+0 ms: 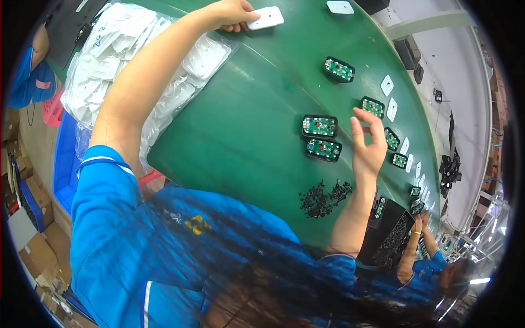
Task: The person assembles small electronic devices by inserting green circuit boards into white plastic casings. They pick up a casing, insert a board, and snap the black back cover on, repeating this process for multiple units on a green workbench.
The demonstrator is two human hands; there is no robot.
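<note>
Far out over the table, my left hand [232,15] pinches a white plastic cover plate [269,17] by its edge. Under that forearm lies a clear bag of white cover plates [117,60]. My right hand [369,150] is raised on the right with its thumb and fingers apart and nothing visible in them. Closest to it is a black case with a green circuit board [373,107], just beyond the fingertips. Left of that hand, two more such cases, an upper one [320,126] and a lower one [324,148], lie side by side. Another case [339,69] sits farther off.
A loose pile of small black parts [322,199] lies near my right forearm. White cover plates [387,86] and more cases line the green table's [229,120] curved right side. A co-worker's hands [421,221] work beside a black tray [391,240]. A blue bin [65,164] stands left.
</note>
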